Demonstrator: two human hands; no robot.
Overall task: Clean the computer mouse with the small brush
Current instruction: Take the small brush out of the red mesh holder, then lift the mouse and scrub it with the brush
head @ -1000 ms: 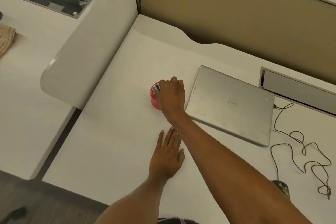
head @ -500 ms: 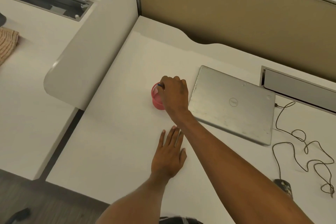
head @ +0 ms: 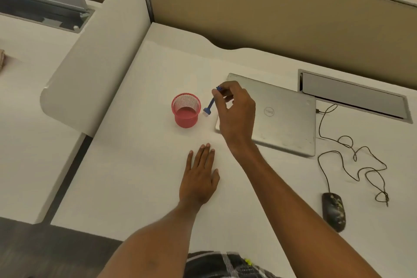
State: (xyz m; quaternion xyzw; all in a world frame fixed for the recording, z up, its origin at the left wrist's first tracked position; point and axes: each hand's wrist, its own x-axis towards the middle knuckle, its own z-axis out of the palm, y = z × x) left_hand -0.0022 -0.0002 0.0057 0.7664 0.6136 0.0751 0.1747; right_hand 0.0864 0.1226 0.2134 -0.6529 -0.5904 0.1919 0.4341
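Right hand (head: 234,113) pinches one small brush (head: 211,104); left hand (head: 199,178) lies flat, one mouse (head: 334,211) apart.

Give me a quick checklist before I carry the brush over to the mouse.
1. Brush held in right hand: ok, pinched at the handle's top, bristles hanging down.
2. Brush clear of the red cup: ok, it is outside and beside the cup.
3. Left hand free to steady the mouse: ok, flat on the desk, holding nothing.
4. Mouse within view: ok, at the desk's near right.
5. Cable out of the way: not ok, looped loosely beside the mouse.
6. Dirt on mouse: cannot tell.
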